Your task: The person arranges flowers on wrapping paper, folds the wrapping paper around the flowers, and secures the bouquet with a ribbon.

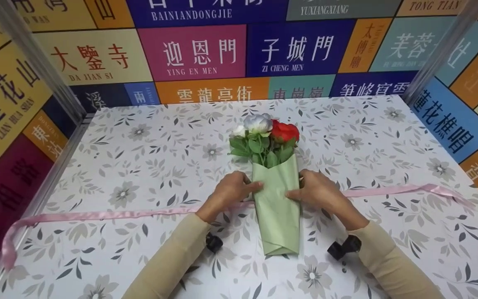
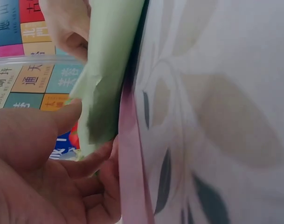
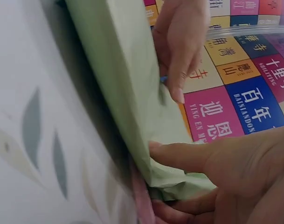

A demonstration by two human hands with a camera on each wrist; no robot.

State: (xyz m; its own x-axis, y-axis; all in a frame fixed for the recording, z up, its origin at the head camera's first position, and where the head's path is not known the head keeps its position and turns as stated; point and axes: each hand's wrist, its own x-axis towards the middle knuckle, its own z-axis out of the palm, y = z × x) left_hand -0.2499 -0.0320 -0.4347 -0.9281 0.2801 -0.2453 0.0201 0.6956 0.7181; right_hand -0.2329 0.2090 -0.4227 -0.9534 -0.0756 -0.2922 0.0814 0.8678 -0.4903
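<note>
A bouquet wrapped in pale green paper (image 1: 278,207) lies over a pink ribbon (image 1: 139,214), its flower heads pointing away from me. A red flower (image 1: 285,131), a pale bluish-white flower (image 1: 258,123) and green leaves show above the paper. My left hand (image 1: 232,189) grips the wrapped bouquet at its left edge, thumb on the front and fingers tucked behind. On the opposite edge my right hand (image 1: 322,191) holds it the same way. In the right wrist view, the thumb (image 3: 179,156) presses on the paper and the fingers reach underneath, near the ribbon (image 3: 141,193).
The table (image 1: 172,257) is covered with a white floral sheet. Ribbon ends stretch out to both sides, the left one hanging at the table edge. Panels with colourful printed signs (image 1: 199,52) stand behind and at both sides.
</note>
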